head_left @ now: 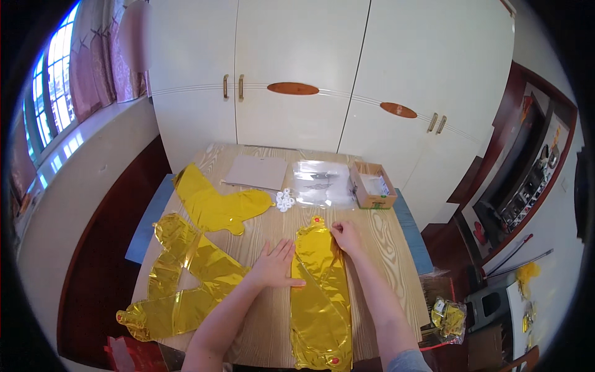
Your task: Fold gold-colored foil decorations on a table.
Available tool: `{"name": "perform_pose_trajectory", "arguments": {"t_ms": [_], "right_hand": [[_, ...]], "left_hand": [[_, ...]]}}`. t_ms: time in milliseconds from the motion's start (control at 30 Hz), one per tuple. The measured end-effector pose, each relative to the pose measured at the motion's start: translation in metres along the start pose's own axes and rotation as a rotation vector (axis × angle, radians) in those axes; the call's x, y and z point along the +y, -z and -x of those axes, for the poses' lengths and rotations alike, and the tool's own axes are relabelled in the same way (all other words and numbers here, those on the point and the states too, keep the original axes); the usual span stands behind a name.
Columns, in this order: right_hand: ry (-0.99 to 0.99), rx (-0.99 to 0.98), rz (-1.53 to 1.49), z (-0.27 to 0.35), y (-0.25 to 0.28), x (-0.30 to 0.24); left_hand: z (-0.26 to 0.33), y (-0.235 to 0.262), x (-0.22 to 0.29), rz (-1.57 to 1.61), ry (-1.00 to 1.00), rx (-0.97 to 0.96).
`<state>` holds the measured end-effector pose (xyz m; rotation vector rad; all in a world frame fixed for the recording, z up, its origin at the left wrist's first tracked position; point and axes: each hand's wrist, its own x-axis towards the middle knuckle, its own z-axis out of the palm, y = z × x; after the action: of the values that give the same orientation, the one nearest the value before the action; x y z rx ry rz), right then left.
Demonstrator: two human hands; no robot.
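Observation:
A flat gold foil balloon (321, 297) lies lengthwise on the table in front of me, with a red dot near its top and another near its bottom. My left hand (276, 265) rests flat on its left edge, fingers stretched out. At the upper right edge, my right hand (347, 237) is closed in a pinch on the foil; the fingertips are partly hidden. To the left lie another large gold foil balloon (211, 257) with an open gap in it and, beyond that, a gold curved foil balloon (217, 204).
Behind the balloons are a pile of small white rings (285, 200), a grey board (257, 172), clear plastic bags (322, 183) and an open cardboard box (375, 201). White cupboards (297, 49) stand behind the wooden table (387, 266). A bagged gold bundle (449, 317) sits off its right side.

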<state>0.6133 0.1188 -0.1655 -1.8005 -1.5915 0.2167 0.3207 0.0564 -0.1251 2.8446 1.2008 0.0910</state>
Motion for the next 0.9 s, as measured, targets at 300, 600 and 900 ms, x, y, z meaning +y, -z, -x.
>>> {"name": "perform_pose_trajectory", "arguments": {"t_ms": [300,600,900], "right_hand": [[-0.054,-0.079,0.073,0.000,-0.003,-0.011],[-0.047,-0.090,0.133,0.007,0.003,-0.030],[-0.033,-0.084,0.144,0.010,0.008,-0.038]], "left_hand": [[0.001,0.006,0.001,-0.002,-0.009,-0.013],[0.000,0.003,0.001,0.002,-0.013,0.011],[0.001,0.003,0.001,0.010,-0.014,0.013]]}}
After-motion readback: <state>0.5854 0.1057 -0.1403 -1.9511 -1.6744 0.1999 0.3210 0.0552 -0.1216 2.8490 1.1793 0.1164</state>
